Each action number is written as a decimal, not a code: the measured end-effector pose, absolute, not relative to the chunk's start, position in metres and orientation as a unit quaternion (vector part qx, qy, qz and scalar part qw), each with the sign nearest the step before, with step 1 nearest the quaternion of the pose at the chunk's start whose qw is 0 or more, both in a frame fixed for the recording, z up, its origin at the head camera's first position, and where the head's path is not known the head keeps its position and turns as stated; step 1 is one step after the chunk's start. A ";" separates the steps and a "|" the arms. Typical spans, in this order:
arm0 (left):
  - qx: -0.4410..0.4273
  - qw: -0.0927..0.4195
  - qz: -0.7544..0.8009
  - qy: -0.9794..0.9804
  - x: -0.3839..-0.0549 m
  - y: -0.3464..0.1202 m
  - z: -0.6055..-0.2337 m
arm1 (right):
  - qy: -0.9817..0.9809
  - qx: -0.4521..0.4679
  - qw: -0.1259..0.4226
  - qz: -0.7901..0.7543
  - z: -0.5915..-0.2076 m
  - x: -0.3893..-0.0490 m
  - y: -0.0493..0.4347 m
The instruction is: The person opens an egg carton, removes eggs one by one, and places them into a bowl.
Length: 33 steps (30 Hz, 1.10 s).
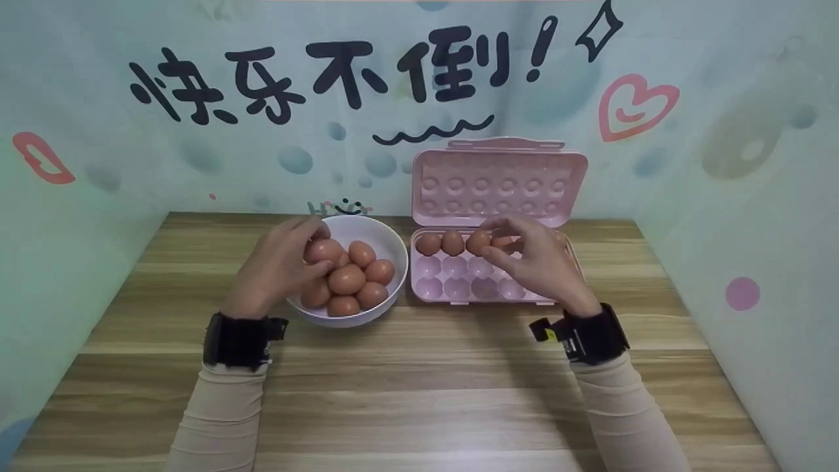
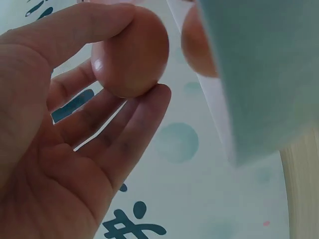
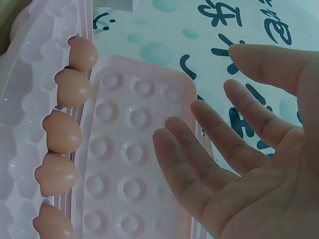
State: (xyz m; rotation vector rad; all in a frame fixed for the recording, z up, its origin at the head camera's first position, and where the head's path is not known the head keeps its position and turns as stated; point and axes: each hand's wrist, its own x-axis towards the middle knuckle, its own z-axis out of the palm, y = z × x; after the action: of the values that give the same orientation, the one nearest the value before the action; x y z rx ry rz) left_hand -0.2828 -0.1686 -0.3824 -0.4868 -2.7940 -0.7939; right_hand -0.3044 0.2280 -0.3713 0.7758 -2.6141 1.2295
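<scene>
Between the thumb and fingers of my left hand (image 1: 278, 255) is a brown egg (image 2: 132, 57), pinched over the left side of the white bowl (image 1: 396, 288). Several more brown eggs (image 1: 346, 280) lie piled in that bowl. My right hand (image 1: 534, 259) hovers over the pink egg carton (image 1: 419, 298), its fingers spread and nothing held, as the right wrist view shows. Brown eggs (image 3: 67, 132) fill several cups along the carton's back row, partly hidden by this hand in the head view. The front cups (image 1: 457, 287) that show hold no eggs.
The carton's lid (image 1: 501, 190) stands raised at the back against the printed backdrop (image 1: 328, 177). Bowl and carton sit side by side on the wood-grain table (image 1: 406, 393). Pale walls (image 1: 754, 216) rise at both sides.
</scene>
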 end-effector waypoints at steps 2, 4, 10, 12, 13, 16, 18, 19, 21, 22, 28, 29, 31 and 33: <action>-0.167 0.094 -0.266 -0.945 -0.282 -0.174 -0.384 | -0.872 0.258 0.074 0.410 -0.371 -0.304 0.228; -0.172 0.087 -0.264 -0.945 -0.281 -0.178 -0.385 | -0.872 0.257 0.073 0.410 -0.371 -0.304 0.229; -0.175 0.066 -0.255 -0.949 -0.277 -0.187 -0.386 | -0.873 0.260 0.074 0.406 -0.372 -0.304 0.229; -0.173 0.058 -0.258 -0.949 -0.277 -0.188 -0.386 | -0.874 0.260 0.075 0.403 -0.372 -0.305 0.230; -0.171 0.051 -0.261 -0.949 -0.277 -0.189 -0.386 | -0.875 0.260 0.076 0.402 -0.372 -0.304 0.230; -0.161 0.034 -0.264 -0.950 -0.279 -0.190 -0.386 | -0.874 0.260 0.076 0.403 -0.372 -0.305 0.231; -0.154 0.024 -0.261 -0.953 -0.279 -0.190 -0.386 | -0.874 0.257 0.073 0.405 -0.371 -0.305 0.231; -0.152 0.021 -0.259 -0.954 -0.280 -0.191 -0.387 | -0.874 0.257 0.072 0.407 -0.371 -0.305 0.231; -0.149 0.018 -0.253 -0.956 -0.280 -0.191 -0.388 | -0.872 0.256 0.069 0.410 -0.371 -0.305 0.231; -0.148 0.016 -0.252 -0.956 -0.279 -0.192 -0.388 | -0.872 0.256 0.068 0.411 -0.371 -0.305 0.231; -0.148 0.012 -0.247 -0.957 -0.278 -0.191 -0.389 | -0.873 0.257 0.065 0.410 -0.370 -0.305 0.231; -0.147 0.010 -0.247 -0.958 -0.278 -0.191 -0.389 | -0.874 0.256 0.066 0.408 -0.370 -0.305 0.231; -0.147 0.008 -0.245 -0.958 -0.278 -0.191 -0.388 | -0.878 0.253 0.073 0.400 -0.369 -0.305 0.232; -0.151 0.008 -0.242 -0.958 -0.278 -0.191 -0.387 | -0.882 0.252 0.081 0.391 -0.369 -0.305 0.233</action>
State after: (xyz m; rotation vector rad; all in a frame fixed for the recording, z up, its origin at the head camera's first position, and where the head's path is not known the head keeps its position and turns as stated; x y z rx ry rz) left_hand -0.2775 -0.1908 -0.3873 -0.4717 -2.9948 -0.7578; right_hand -0.3045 0.2326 -0.3687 0.7520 -2.6357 1.1694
